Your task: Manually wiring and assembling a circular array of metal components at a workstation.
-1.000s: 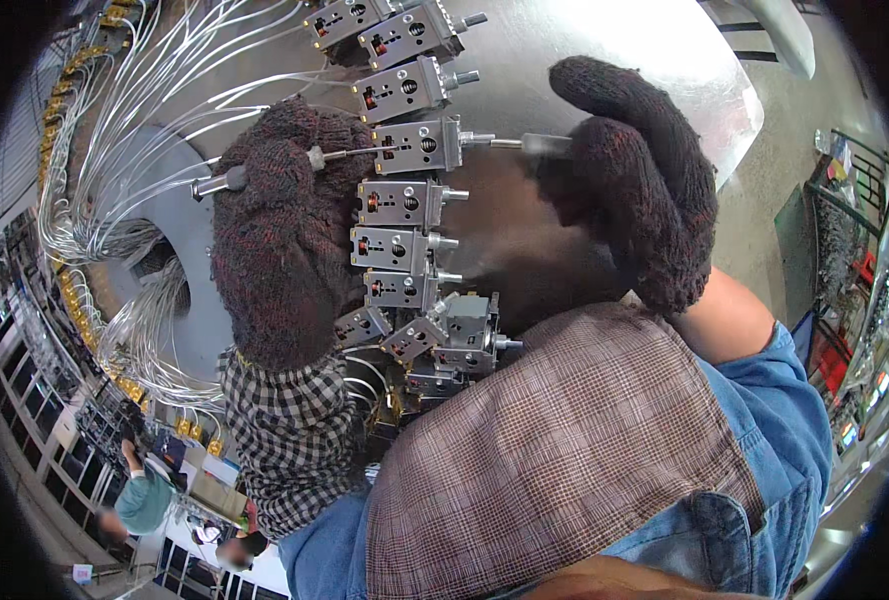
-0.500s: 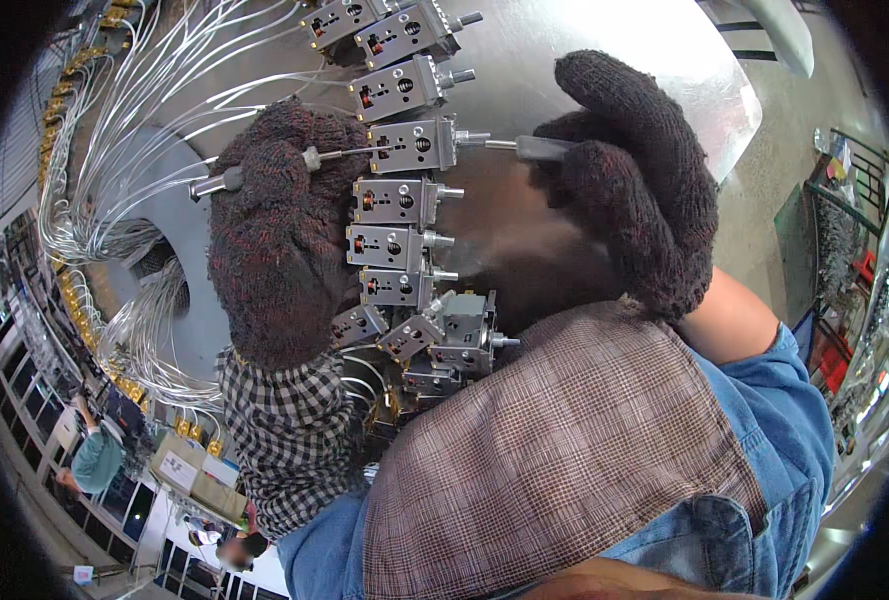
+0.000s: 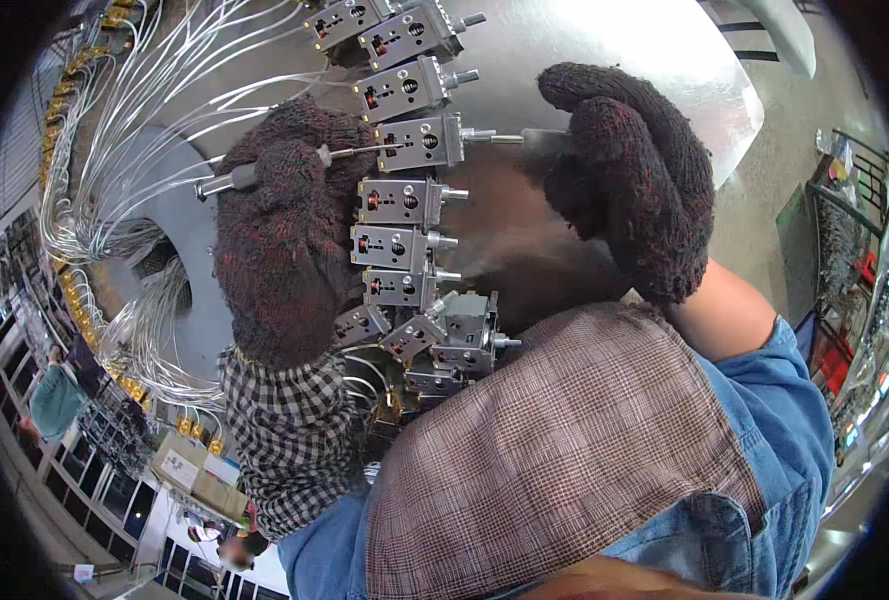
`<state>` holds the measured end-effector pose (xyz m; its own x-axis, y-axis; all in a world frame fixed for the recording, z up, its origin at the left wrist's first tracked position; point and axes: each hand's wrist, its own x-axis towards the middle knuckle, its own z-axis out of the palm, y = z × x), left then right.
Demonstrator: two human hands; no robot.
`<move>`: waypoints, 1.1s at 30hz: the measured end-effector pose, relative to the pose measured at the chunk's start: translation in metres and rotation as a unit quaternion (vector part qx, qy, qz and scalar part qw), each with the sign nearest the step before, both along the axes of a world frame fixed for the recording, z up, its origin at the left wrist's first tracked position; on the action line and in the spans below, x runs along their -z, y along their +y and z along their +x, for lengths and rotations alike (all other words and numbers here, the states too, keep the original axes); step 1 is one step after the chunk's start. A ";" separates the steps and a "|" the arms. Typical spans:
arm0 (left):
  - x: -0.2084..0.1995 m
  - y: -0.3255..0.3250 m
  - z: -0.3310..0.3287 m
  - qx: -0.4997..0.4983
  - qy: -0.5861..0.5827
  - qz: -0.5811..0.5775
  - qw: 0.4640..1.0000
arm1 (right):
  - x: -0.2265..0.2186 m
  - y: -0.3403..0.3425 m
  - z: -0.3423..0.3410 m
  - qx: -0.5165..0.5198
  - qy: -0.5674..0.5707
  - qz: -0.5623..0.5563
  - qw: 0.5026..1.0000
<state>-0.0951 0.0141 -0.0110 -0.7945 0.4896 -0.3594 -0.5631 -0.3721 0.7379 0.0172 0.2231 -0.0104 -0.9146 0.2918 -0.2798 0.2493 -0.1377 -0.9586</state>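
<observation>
My left hand (image 3: 290, 240), in a dark knitted glove, is closed around a slim metal-handled screwdriver (image 3: 240, 178). Its thin shaft reaches to the slotted face of a small metal control box (image 3: 420, 142), where the exact tip contact is too small to make out. From the other side, my right hand (image 3: 640, 190), gloved alike, grips a driver (image 3: 543, 142) with a greyish translucent handle. The metal shaft of that driver lines up end to end with the box's spindle. More such boxes (image 3: 398, 201) stand in a curved row above and below this one.
Bundled white wires (image 3: 155, 330) fan out at the left over a grey round plate (image 3: 175, 160), with brass-coloured pieces along the rim. A shiny metal tabletop (image 3: 605, 40) lies at the far right. Another person (image 3: 57, 400) is in the distance at lower left.
My right hand has turned, its fingers curling lower around the driver's handle. The left hand and the row of boxes have shifted slightly rightward in view. The distant person has moved left.
</observation>
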 end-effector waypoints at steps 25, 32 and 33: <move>0.001 0.002 -0.004 0.045 0.152 -0.094 0.983 | 0.013 -0.002 -0.001 -0.018 0.178 0.162 0.970; -0.008 0.009 -0.004 0.064 0.215 -0.183 0.957 | 0.025 0.011 -0.005 -0.051 0.200 0.326 0.923; -0.010 0.010 -0.003 0.073 0.236 -0.208 0.946 | 0.034 0.013 -0.006 -0.046 0.341 0.486 0.804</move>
